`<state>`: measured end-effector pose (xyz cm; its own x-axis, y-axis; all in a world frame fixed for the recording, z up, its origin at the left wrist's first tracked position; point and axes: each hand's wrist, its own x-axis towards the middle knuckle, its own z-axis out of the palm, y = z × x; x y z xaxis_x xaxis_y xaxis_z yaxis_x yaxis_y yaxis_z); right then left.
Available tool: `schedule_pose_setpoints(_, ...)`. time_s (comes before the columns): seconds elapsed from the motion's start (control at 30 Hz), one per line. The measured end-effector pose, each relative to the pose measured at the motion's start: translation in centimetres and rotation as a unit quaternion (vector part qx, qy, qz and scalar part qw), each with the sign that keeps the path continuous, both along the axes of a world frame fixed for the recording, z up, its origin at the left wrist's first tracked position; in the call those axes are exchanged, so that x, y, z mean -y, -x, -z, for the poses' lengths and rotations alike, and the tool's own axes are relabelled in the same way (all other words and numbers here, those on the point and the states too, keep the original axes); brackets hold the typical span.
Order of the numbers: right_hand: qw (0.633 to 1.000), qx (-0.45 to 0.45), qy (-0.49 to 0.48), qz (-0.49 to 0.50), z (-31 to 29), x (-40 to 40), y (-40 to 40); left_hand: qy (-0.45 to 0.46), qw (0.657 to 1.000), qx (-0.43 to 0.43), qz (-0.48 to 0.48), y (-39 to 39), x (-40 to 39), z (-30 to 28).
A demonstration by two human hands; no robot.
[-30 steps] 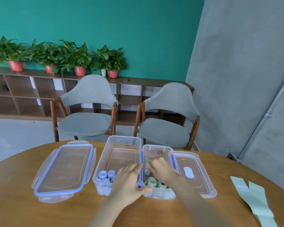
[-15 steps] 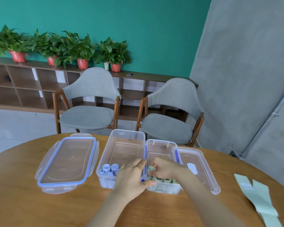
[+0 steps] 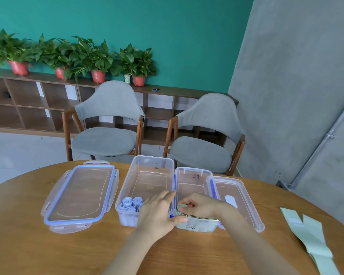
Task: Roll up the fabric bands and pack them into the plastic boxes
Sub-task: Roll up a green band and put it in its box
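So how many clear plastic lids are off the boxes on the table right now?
2. One blue-rimmed clear plastic lid lies flat left of the two boxes; the other clear plastic lid lies right of them, its near end partly behind the right forearm.

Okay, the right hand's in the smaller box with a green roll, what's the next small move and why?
Probably press the green roll down beside the other green rolls and let go. The right hand pinches it just above them inside the right box, while the left hand steadies that box's near corner. Flat green bands wait on the table for rolling.
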<state>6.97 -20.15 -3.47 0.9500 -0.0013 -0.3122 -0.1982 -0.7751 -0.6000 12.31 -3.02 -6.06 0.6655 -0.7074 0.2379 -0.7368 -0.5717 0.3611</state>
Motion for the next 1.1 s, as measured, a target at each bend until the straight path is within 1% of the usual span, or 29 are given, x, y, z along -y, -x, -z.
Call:
schedule_pose_setpoints(0.17, 0.998, 0.045, -0.035, 0.024, 1.3, -0.1, 0.6, 0.003, 1.0, -0.003, -0.001, 0.0, 0.1, 0.1)
schedule_pose_setpoints(0.27, 0.997, 0.062, -0.032, 0.034, 1.7, -0.1, 0.7, 0.002, 1.0, -0.007, -0.002, 0.0, 0.0, 0.1)
schedule_pose_setpoints(0.5, 0.998, 0.051, -0.033, 0.036, 2.3, 0.2, 0.6, 0.008, 1.0, -0.011, -0.003, -0.1, 0.0, 0.1)
schedule_pose_setpoints(0.7, 0.998, 0.047, -0.013, 0.043, 2.8, 0.7, 0.3, 0.004, 1.0, -0.013, -0.003, -0.1, 0.0, 0.0)
schedule_pose_setpoints(1.1, 0.994, 0.068, -0.001, 0.08, 3.2, 1.2, 0.1, -0.016, 1.0, -0.02, 0.001, -0.1, 0.0, -0.2)
